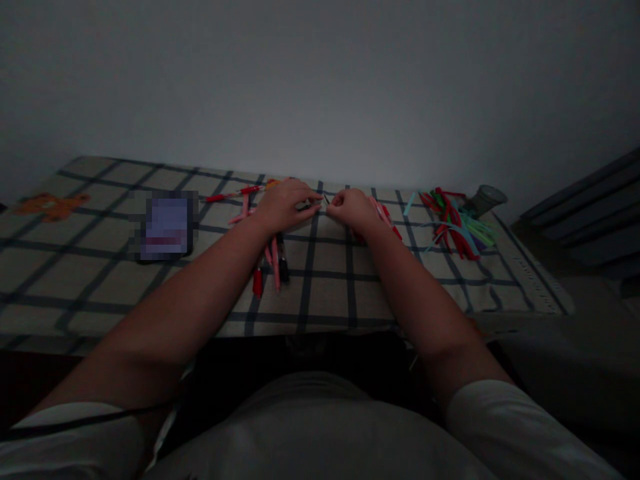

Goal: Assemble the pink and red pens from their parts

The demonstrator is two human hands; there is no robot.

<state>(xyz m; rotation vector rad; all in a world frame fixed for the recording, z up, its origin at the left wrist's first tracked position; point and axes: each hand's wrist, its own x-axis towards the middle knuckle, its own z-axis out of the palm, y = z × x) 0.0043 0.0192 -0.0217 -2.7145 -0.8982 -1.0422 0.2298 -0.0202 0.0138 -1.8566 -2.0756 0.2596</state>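
My left hand (287, 205) and my right hand (354, 210) meet fingertip to fingertip above the far middle of the table. The left thumb and fingers are pinched around something small, mostly hidden. At the right fingertips, a thin dark piece (327, 199) pokes out toward the left hand; its kind is too small to tell. Below my left wrist lie pink pens, a red-capped pen (257, 281) and a black-ended pen (283, 269). More red and pink pens (385, 212) lie partly hidden beside my right hand.
A checked cloth (327, 293) covers the table, which stands against a wall. On the right are a heap of coloured strips (453, 223) and a grey cup (485, 200). A blurred phone-like device (167, 227) and an orange shape (53, 206) lie on the left.
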